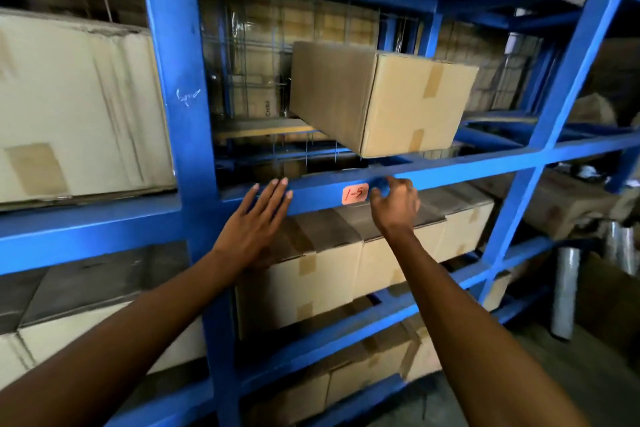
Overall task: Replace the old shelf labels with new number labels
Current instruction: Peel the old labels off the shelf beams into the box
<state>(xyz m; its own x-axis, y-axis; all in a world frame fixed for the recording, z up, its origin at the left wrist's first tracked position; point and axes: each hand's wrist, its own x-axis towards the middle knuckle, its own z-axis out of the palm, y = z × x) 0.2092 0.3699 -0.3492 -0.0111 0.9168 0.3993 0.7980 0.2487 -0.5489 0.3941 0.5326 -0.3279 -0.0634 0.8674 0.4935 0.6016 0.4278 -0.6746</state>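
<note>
Blue rack beam [322, 189] carries label [354, 194]; left hand [258, 222] lies spread at its 9 o'clock, right hand [396, 199] curls at its 3 o'clock, grip unclear, likely about to peel it.

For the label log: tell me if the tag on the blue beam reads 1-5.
Yes, the orange label on the blue beam shows a handwritten 1-5, just left of the right hand.

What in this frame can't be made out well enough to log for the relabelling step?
- Right hand, head view: its curled fingers cover the blue beam beside the orange label; whether they pinch anything is hidden.
- Left hand: flat by the beam; actual contact is unclear.
- Print on the wrapped cartons behind: too small and dim.
- Silver rolls at right: blurred.
</note>
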